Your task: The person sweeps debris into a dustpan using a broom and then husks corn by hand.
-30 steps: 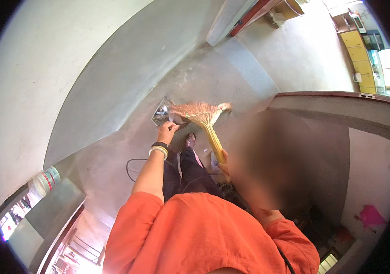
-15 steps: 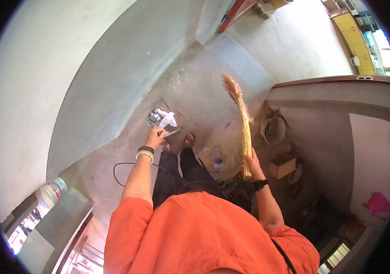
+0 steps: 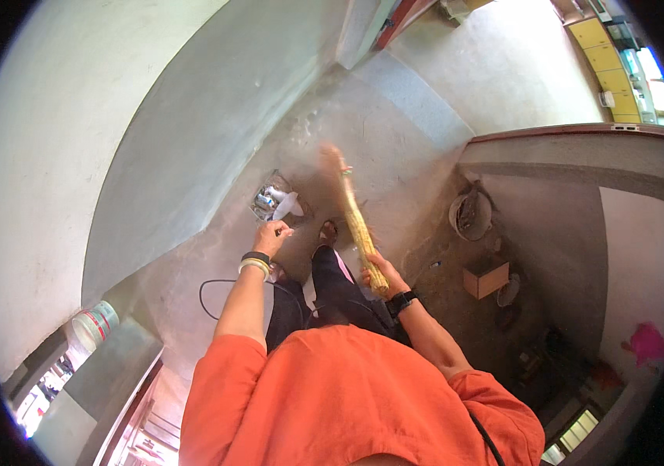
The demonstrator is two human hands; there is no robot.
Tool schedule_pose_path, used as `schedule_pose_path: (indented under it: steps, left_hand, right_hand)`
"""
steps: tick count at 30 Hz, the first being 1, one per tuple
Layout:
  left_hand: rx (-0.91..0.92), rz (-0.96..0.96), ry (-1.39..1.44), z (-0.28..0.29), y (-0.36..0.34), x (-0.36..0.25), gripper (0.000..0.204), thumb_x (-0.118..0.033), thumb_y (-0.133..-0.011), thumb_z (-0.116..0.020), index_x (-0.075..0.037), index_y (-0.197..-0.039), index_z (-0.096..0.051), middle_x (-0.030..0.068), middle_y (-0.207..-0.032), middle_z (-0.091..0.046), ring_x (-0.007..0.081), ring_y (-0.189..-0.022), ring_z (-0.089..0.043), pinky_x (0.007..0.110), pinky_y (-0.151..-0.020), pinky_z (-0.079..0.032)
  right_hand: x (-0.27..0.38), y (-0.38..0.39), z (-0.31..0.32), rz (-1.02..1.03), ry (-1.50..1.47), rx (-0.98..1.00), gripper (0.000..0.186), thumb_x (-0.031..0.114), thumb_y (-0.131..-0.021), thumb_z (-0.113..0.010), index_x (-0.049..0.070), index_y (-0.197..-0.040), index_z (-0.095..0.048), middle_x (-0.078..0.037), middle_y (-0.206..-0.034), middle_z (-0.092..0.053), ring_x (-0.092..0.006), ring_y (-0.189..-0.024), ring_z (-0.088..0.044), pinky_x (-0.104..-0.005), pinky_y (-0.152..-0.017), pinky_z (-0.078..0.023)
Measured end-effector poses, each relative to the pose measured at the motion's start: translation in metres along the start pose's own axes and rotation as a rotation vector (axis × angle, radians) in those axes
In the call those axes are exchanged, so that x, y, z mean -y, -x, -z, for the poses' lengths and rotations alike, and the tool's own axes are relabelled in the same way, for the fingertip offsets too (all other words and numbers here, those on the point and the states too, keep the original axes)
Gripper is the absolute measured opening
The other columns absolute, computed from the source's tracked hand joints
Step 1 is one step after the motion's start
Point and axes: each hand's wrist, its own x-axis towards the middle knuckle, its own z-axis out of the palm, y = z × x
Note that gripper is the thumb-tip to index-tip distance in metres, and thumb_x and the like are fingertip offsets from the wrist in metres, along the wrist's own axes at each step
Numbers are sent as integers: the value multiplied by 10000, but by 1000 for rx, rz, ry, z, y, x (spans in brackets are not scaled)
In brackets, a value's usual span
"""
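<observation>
My right hand [image 3: 381,272] is wrapped round the lower end of a straw broom [image 3: 357,225]. The reddish bristles, blurred by motion, point away from me, to the right of a dustpan. My left hand [image 3: 270,235] is closed around a dark-ended handle, which appears to belong to the dustpan [image 3: 262,208] just beyond it; most of the handle is hidden by the hand. White and shiny scraps of litter [image 3: 288,205] lie in the pan, close to the left wall. My feet stand behind the pan and broom.
A grey-white wall [image 3: 184,147] rises on the left. To the right stand a round bucket [image 3: 472,216] and a cardboard box [image 3: 486,279] on the darker floor. A raised sill [image 3: 549,137] borders a brighter room. A black cable [image 3: 211,289] loops by my left leg.
My right hand has swung the broom leftward, so its bristles are nearer the dustpan. My left hand has shifted slightly right and stays closed.
</observation>
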Motion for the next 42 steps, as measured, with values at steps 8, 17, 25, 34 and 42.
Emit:
schedule_pose_path:
  steps: [8,17,25,34,42]
  left_hand:
    - [-120,-81,89,27,37,22,170,-177,-771,-659,-11,-750,-636,108,-739,-630,229,-689,-597,336,-670,-463]
    - [-171,22,166,36,81,52,185,-198,-780,-670,-16,-768,-641,113,-728,-622,235,-675,-590,336,-641,-459]
    - [-198,36,134,17,94,78,199,-210,-764,-692,-19,-757,-636,119,-737,-634,241,-676,-610,345,-635,-460]
    - [-193,10,193,37,135,103,177,-184,-785,-664,-14,-750,-630,124,-734,-625,249,-684,-604,345,-632,-456]
    - [-275,76,195,46,175,118,166,-170,-784,-667,-9,-758,-634,109,-722,-610,198,-667,-584,335,-625,-452]
  right_hand:
    - [11,51,-53,30,312,-8,518,173,-887,-497,204,-1353,-275,-34,-724,-463,-127,-534,-501,-254,-432,-437]
    - [5,-28,-8,387,845,-228,635,111,-811,-565,129,-1356,-241,-72,-788,-477,-165,-560,-503,-319,-448,-447]
    - [-116,-54,3,216,1159,-309,689,177,-803,-579,27,-1368,-215,-139,-1003,-502,-201,-813,-508,-317,-665,-447]
    - [-105,101,-71,-33,676,-117,438,178,-888,-493,128,-1303,-359,-20,-717,-468,-110,-519,-492,-243,-426,-430]
    - [-64,23,-54,203,799,-137,557,146,-854,-515,125,-1352,-267,-59,-739,-475,-158,-565,-519,-297,-451,-456]
